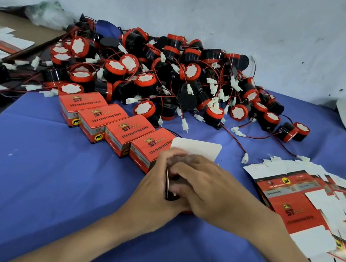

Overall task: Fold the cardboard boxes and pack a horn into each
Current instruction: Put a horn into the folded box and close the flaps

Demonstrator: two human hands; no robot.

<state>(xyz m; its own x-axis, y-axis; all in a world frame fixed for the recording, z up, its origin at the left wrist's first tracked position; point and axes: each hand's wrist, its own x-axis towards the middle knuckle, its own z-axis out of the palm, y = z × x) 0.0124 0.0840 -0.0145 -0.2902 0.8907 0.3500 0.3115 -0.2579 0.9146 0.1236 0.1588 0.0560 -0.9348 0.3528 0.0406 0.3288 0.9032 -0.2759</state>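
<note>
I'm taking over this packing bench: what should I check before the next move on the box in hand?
1. Both hands on the box: ok; left hand and right hand hold it.
2. White flap open: ok, it stands up.
3. Horn inside: cannot tell, hands cover it.
4. Horn pile stocked: ok.
5. Flat blanks ready at right: ok.
6. Finished boxes closed: ok.

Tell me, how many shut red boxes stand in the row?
4: first box, second, third, fourth, running diagonally from the horn pile toward the left hand. None seem hidden.
</note>
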